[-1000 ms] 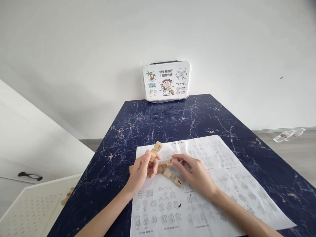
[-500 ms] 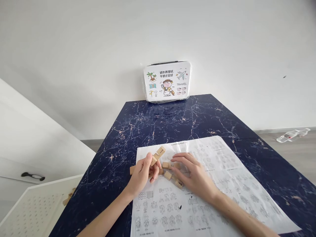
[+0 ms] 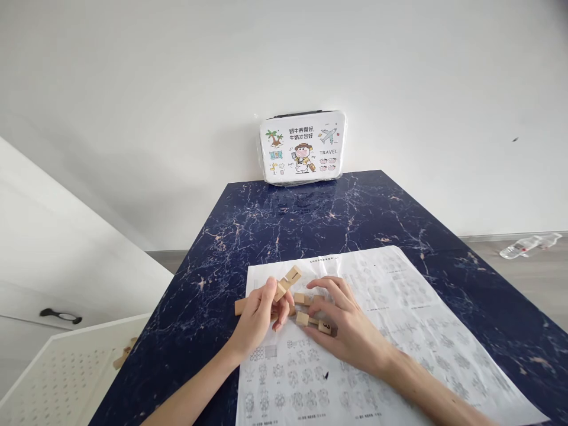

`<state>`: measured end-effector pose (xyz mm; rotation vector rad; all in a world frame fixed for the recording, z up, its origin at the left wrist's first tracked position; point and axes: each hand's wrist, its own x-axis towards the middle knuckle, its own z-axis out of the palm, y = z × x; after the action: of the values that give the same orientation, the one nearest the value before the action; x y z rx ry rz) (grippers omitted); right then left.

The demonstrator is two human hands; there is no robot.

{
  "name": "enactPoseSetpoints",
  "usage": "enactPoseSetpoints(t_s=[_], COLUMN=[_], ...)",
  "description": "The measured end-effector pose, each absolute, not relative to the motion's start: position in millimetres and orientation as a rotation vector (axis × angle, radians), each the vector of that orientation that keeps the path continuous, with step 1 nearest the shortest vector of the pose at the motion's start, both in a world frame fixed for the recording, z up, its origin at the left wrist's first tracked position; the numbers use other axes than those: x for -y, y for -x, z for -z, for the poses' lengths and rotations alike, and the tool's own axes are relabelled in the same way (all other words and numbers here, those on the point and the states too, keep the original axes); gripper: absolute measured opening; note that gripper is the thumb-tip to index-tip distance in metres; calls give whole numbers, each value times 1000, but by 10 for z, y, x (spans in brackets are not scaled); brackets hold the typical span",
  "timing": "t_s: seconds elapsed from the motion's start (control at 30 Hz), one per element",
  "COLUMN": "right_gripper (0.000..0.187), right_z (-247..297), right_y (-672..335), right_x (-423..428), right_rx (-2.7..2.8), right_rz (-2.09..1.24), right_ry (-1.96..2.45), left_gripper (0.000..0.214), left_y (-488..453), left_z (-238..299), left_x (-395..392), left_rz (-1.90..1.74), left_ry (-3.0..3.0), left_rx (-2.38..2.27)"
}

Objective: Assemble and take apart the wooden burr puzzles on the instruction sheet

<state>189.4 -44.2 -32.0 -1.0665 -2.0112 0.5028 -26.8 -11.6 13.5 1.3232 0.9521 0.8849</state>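
Note:
My left hand pinches a notched wooden puzzle piece marked 1, tilted up to the right above the paper sheet. My right hand is closed around a second notched wooden puzzle piece marked 3, with the thumb along its near side and fingers on the far side. Just beyond it, another wooden piece lies partly hidden by the right fingers. One more wooden piece pokes out at the left behind my left hand. The sheet carries rows of printed assembly diagrams.
A white case with cartoon prints leans on the wall at the back of the dark blue marbled table. Beside the table at lower left, a white perforated surface bears wooden pieces. A clear plastic bottle lies on the floor at right.
My right thumb and fingers have closed about the piece marked 3, and that piece has turned slightly. My left hand still holds the piece marked 1, nearly unmoved.

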Motion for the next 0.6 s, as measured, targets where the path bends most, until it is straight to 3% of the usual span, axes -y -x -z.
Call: enactPoseSetpoints(t_s=[0.13, 0.43, 0.6], right_gripper=[1, 32, 46], right_z=[276, 105, 137], right_y=[-1905, -1973, -1999], right_x=[452, 418, 397], right_rx=[1918, 1385, 1205], right_rz=[-674, -1513, -1585], right_ry=[1039, 887, 901], left_gripper=[66, 64, 61], left_y=[264, 274, 268], left_z=[-158, -114, -102], left_x=[126, 130, 129], left_rz=[-871, -886, -890], left_ry=[-1334, -1395, -1432], left_rx=[-962, -953, -925])
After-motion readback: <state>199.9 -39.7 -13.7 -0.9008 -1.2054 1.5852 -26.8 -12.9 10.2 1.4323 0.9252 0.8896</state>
